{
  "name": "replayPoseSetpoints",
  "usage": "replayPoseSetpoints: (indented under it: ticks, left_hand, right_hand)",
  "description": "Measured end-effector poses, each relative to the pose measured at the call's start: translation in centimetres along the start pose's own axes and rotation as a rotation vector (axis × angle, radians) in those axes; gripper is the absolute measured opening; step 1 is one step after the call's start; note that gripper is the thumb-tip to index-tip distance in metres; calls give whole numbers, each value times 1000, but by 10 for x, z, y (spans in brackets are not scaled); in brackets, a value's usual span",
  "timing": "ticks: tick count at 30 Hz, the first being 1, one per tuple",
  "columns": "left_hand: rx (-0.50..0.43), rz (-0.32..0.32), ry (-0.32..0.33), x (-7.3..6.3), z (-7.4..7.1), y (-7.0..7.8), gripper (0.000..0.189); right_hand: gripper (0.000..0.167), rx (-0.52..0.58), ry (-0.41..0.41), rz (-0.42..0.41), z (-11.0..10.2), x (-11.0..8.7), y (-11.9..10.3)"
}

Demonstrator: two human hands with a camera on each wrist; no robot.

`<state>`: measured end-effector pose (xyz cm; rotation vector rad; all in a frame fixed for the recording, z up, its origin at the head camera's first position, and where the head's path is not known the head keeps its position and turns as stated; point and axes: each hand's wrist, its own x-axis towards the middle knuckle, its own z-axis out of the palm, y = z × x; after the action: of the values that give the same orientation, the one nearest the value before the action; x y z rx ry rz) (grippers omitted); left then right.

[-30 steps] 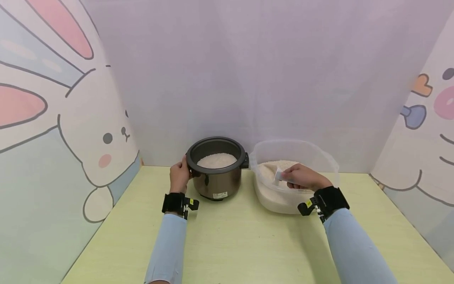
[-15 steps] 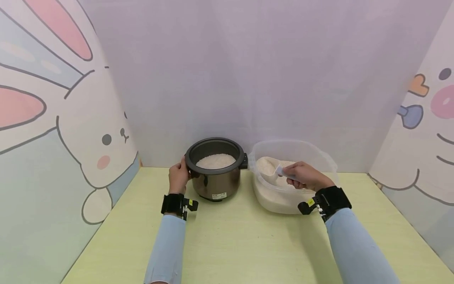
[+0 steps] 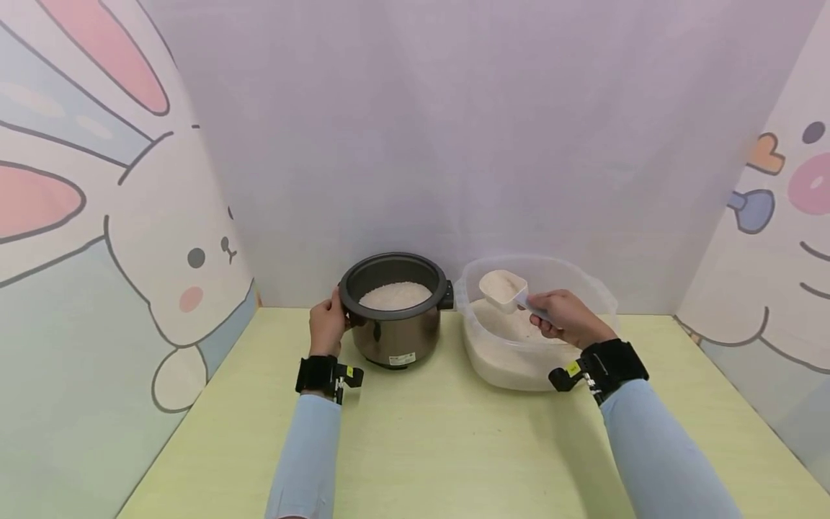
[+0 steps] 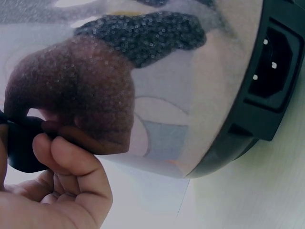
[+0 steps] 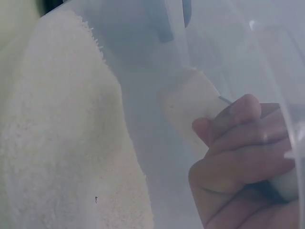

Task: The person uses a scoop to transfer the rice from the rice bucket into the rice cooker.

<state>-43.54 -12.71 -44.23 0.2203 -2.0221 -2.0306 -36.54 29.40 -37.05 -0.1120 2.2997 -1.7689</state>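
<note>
At the left side of a dark rice cooker (image 3: pixel 397 333), my left hand (image 3: pixel 326 326) grips its black side handle (image 4: pixel 23 148), fingers curled round it. White rice (image 3: pixel 395 295) lies inside the cooker, which has no lid on. My right hand (image 3: pixel 564 317) holds a scoop by its pale handle (image 3: pixel 533 308). Heaped with rice, the scoop (image 3: pixel 504 288) hangs above the rice in a clear plastic bin (image 3: pixel 499 364). Through the bin's wall, the right wrist view shows my curled fingers (image 5: pixel 248 157) and the rice (image 5: pixel 62 143) blurrily.
Cooker and bin stand side by side on a pale yellow-green table (image 3: pixel 441 440), close to the lilac back wall (image 3: pixel 415 130). A power socket (image 4: pixel 274 67) sits low on the cooker's body. Cartoon panels (image 3: pixel 175 274) flank both sides.
The scoop has come up out of the rice in the bin, levelled and filled, rising with my right hand. My left hand has stayed on the cooker's handle.
</note>
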Motion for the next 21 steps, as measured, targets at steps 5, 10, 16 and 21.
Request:
replayPoseSetpoints:
  ticks: [5,10,16,21]
  left_hand:
    - [-12,-2,-4,-1,0,0,49]
    - [-14,-4,-3,-1,1,-1,49]
    - [-27,-10,0,-1,1,-2,49]
    - [-21,-11,7,1,0,-1,49]
  right_hand:
    - [42,63,15,-17,-4,1,1]
    - [40,116,14,-26,-8,0,1]
    - [40,143,31,-34,-10,-4,-6]
    - [43,147,36,-26,-7,-10,-24]
